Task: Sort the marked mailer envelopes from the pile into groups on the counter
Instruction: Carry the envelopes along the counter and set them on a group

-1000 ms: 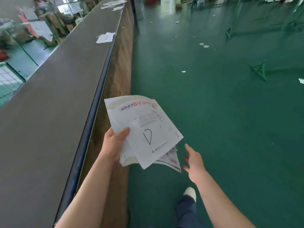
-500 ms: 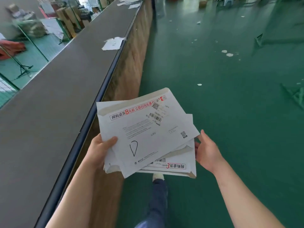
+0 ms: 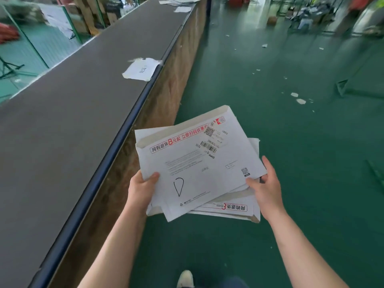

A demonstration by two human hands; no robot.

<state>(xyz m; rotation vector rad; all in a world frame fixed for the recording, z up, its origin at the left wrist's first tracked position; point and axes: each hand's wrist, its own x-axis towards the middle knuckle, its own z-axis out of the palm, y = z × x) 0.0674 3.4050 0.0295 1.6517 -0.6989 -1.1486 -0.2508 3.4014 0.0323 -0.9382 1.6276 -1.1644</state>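
Observation:
I hold a stack of white mailer envelopes [image 3: 199, 163] in front of me, over the green floor and just right of the long counter [image 3: 62, 132]. The top envelope bears red print, barcodes and a hand-drawn black "D". My left hand [image 3: 141, 188] grips the stack's left edge, thumb on top. My right hand [image 3: 266, 190] grips the right edge, thumb on the top envelope and fingers beneath. A lower envelope [image 3: 232, 208] with a red "3" sticks out at the bottom right.
One white envelope [image 3: 142, 69] lies on the grey counter near its right edge, ahead of me. More envelopes [image 3: 178, 2] lie at the counter's far end. Paper scraps [image 3: 298, 98] dot the floor. My shoe [image 3: 185, 278] shows below.
I have walked forward along the counter; the lone envelope on it looks nearer. My right hand came up from my side and took the stack's right edge.

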